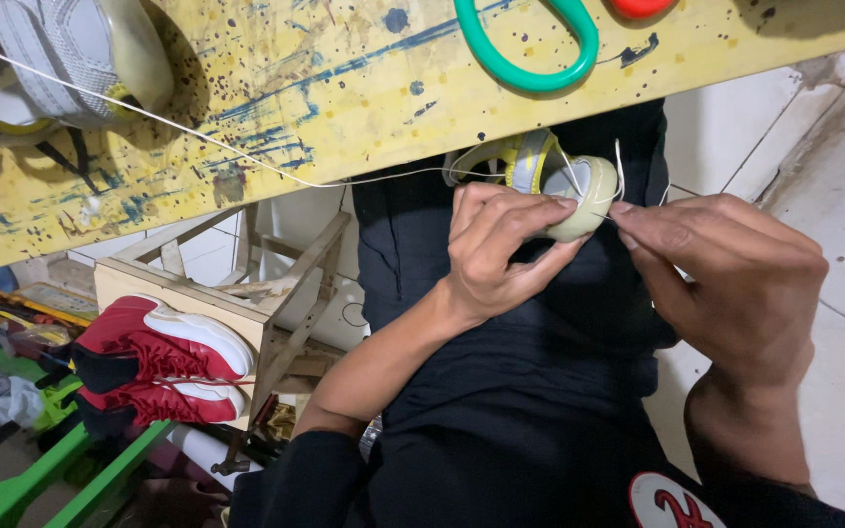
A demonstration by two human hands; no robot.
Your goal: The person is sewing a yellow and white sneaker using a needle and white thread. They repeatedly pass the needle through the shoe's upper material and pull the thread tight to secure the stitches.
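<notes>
Two bare hands work at the front edge of a bench, over the lap. Left hand [501, 256] is wrapped around a small grey-and-yellow sneaker with a pale green rubber toe cap [561, 188]; fingers curl over the top of the shoe, thumb underneath, a firm clasp. Right hand [726, 279] meets it from the right, thumb and forefinger pinched together right at the toe cap, apparently on a thin white thread [246, 161]; whether a needle sits in the pinch cannot be told. Thread loops at the toe, then runs left across the bench toward its upper left corner.

Shoe sits just below the edge of the yellow, blue-spattered wooden bench top [344, 88], above the black clothing on the lap.

On the bench: a second grey mesh sneaker with a pale sole [80, 54] at upper left, a green plastic scissor handle loop [530, 54] at top centre.

Below left: a pair of red-and-white sneakers [163, 367] resting on a light plywood rack [276, 293], just above green metal bars [61, 479]. White floor tiles [833, 176] at right.
</notes>
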